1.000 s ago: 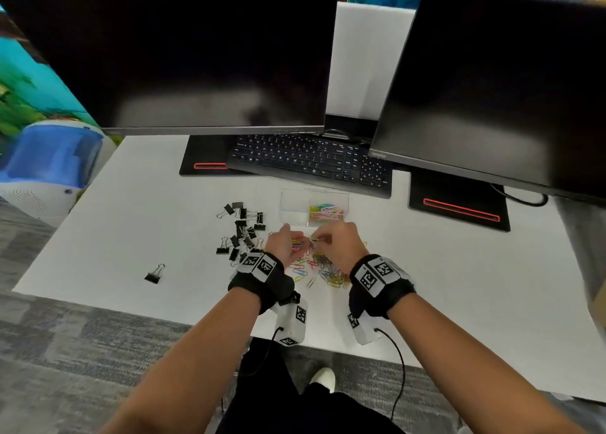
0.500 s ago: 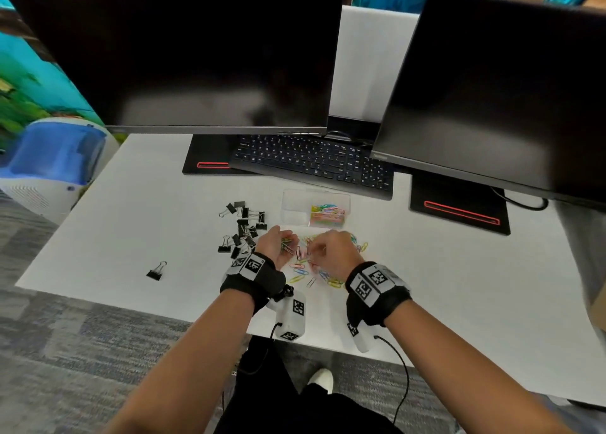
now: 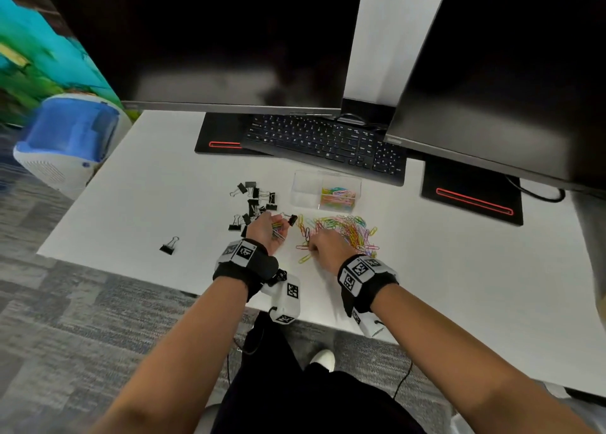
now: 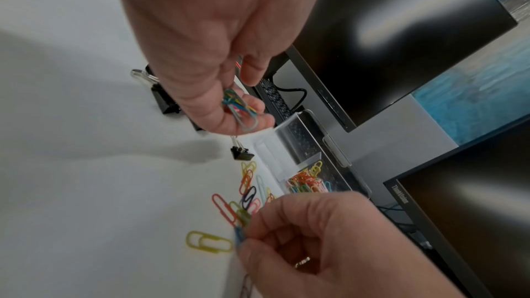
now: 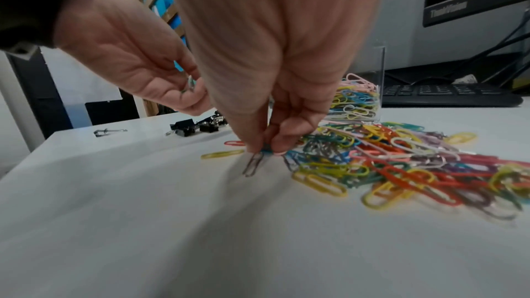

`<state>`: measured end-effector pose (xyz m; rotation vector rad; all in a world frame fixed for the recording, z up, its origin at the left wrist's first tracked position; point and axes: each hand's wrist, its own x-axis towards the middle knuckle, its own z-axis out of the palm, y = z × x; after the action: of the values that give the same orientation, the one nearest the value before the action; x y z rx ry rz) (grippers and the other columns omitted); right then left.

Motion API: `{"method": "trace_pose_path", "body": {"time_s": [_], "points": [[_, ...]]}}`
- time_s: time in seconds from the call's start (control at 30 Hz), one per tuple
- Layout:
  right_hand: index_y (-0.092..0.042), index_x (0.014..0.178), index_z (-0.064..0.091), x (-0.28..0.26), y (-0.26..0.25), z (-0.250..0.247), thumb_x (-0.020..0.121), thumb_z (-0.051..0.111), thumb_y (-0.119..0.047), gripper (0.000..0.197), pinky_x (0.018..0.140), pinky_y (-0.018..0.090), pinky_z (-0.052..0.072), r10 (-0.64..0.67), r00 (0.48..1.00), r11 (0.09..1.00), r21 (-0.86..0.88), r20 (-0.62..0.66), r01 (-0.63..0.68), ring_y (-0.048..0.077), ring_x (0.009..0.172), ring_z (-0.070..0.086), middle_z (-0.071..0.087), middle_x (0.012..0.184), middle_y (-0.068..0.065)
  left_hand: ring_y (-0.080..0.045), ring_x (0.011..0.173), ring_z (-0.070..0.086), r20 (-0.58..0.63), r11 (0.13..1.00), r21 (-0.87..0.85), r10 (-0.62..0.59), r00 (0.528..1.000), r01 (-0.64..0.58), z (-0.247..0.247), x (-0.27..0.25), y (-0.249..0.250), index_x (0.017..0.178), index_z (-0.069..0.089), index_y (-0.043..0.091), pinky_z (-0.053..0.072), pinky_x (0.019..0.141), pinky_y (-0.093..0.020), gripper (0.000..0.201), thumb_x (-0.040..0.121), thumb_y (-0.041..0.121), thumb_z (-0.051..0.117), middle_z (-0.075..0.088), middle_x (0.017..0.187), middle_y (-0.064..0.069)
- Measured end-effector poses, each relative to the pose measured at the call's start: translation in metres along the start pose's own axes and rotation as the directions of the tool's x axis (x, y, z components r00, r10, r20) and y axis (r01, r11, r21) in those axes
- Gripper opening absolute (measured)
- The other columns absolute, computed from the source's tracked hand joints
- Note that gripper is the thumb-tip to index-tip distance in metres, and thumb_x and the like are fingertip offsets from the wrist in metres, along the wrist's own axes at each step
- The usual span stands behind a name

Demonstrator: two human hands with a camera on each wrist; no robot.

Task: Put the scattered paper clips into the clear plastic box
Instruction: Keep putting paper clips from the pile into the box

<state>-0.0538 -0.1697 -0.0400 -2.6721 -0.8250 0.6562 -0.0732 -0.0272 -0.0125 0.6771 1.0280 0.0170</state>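
While our left hand (image 3: 267, 231) is cupping a few collected clips (image 3: 278, 228), the clear plastic box (image 3: 326, 189) is waiting far behind the paper clips (image 3: 341, 231). Seen from the wrist, our right hand (image 5: 266, 108) is pinching a blue clip (image 5: 266, 150); we are lifting straight, avoiding tangles.

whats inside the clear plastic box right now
The clear plastic box holds a heap of coloured paper clips at its right end; its left part looks bare. What lies under that heap cannot be seen.
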Motion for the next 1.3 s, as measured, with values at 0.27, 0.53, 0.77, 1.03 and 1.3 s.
{"method": "trace_pose_path", "body": {"time_s": [0.27, 0.53, 0.77, 1.03, 1.3], "points": [[-0.002, 0.081, 0.071, -0.01, -0.002, -0.022, 0.082, 0.053, 0.002, 0.018, 0.068, 0.021, 0.044, 0.142, 0.945, 0.926, 0.376, -0.294, -0.023, 0.022, 0.077, 0.064, 0.071, 0.082, 0.012, -0.019, 0.056, 0.041, 0.074, 0.999, 0.032, -0.027, 0.997, 0.025, -0.004, -0.007, -0.018, 0.074, 0.043, 0.004, 0.041, 0.061, -0.027, 0.035, 0.103, 0.016, 0.029, 0.049, 0.037, -0.005], [-0.001, 0.098, 0.073, -0.018, -0.008, -0.028, 0.085, 0.058, 0.001, 0.02, 0.078, 0.016, 0.052, 0.171, 0.928, 0.876, 0.482, -0.33, 0.01, 0.016, 0.076, 0.061, 0.071, 0.092, 0.013, -0.02, 0.062, 0.046, 0.091, 0.996, 0.076, -0.049, 0.995, 0.042, 0.005, -0.01, -0.026, 0.079, 0.047, 0.003, 0.052, 0.048, -0.023, 0.027, 0.101, 0.012, 0.033, 0.046, 0.076, -0.013], [0.001, 0.116, 0.058, 0.0, -0.009, -0.007, 0.085, 0.049, 0.002, 0.032, 0.102, 0.032, 0.043, -0.007, 0.982, 0.988, 0.151, -0.186, 0.036, 0.029, 0.117, 0.048, 0.048, 0.127, 0.016, -0.014, 0.031, 0.049, -0.014, 1.0, 0.002, 0.011, 1.0, -0.011, -0.005, 0.007, -0.012, 0.071, 0.045, 0.006, 0.044, 0.046, -0.023, 0.03, 0.099, 0.009, 0.034, 0.054, 0.043, -0.007], [0.002, 0.1, 0.063, 0.025, -0.022, -0.006, 0.085, 0.063, -0.012, 0.021, 0.085, 0.034, 0.046, 0.198, 0.966, 0.979, 0.083, -0.164, -0.187, 0.032, 0.107, 0.047, 0.046, 0.116, 0.019, -0.017, 0.058, 0.044, 0.023, 0.987, 0.155, -0.042, 0.999, 0.038, 0.011, 0.007, 0.007, 0.069, 0.041, 0.009, 0.048, 0.039, -0.016, 0.03, 0.097, 0.003, 0.034, 0.044, 0.066, -0.006], [-0.001, 0.097, 0.072, 0.034, -0.013, -0.019, 0.079, 0.057, 0.006, 0.025, 0.083, 0.031, 0.053, 0.271, 0.95, 0.945, 0.229, -0.157, -0.232, 0.029, 0.097, 0.063, 0.066, 0.105, 0.016, -0.018, 0.058, 0.043, 0.056, 0.96, 0.266, -0.103, 0.993, 0.085, 0.017, 0.008, 0.022, 0.069, 0.041, 0.008, 0.049, 0.052, -0.024, 0.031, 0.099, 0.006, 0.034, 0.045, 0.063, -0.007]]}}
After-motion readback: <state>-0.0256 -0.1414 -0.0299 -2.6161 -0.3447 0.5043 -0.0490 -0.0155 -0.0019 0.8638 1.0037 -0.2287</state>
